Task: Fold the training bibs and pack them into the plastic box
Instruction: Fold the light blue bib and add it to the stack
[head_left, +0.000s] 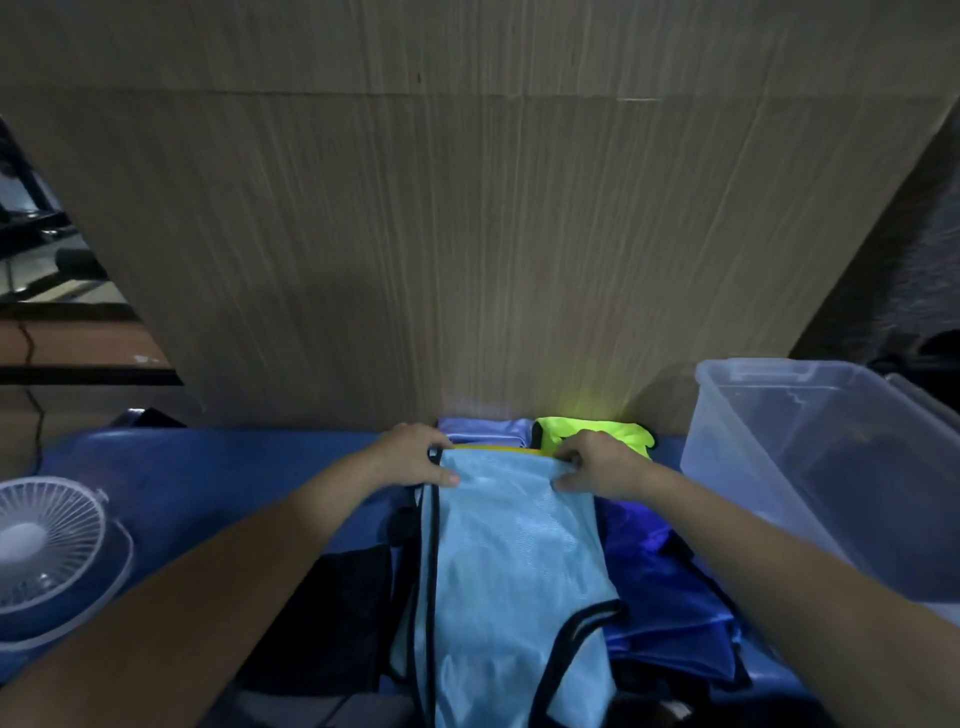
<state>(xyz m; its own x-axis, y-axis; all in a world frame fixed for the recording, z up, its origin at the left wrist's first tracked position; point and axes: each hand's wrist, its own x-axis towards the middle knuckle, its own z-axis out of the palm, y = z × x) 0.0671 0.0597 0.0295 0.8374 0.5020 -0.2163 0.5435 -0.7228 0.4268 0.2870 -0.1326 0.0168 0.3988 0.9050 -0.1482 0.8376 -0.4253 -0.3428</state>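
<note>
We hold a light-blue mesh training bib with black trim (514, 561) by its far corners.
Our left hand (415, 457) and right hand (592, 462) pinch it over the blue table (208, 467); the clear plastic box (810, 467) stands just right.

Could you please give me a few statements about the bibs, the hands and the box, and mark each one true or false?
1. Both hands hold the far edge of the light blue bib. True: the left hand and the right hand each grip a far corner.
2. The plastic box stands on the person's left. False: it stands on the right.
3. A neon yellow bib lies by the wooden panel. True.
4. A small white fan sits inside the box. False: it stands on the table at the left.
5. The light blue bib is already in the box. False: it lies on the table, over other bibs.
</note>
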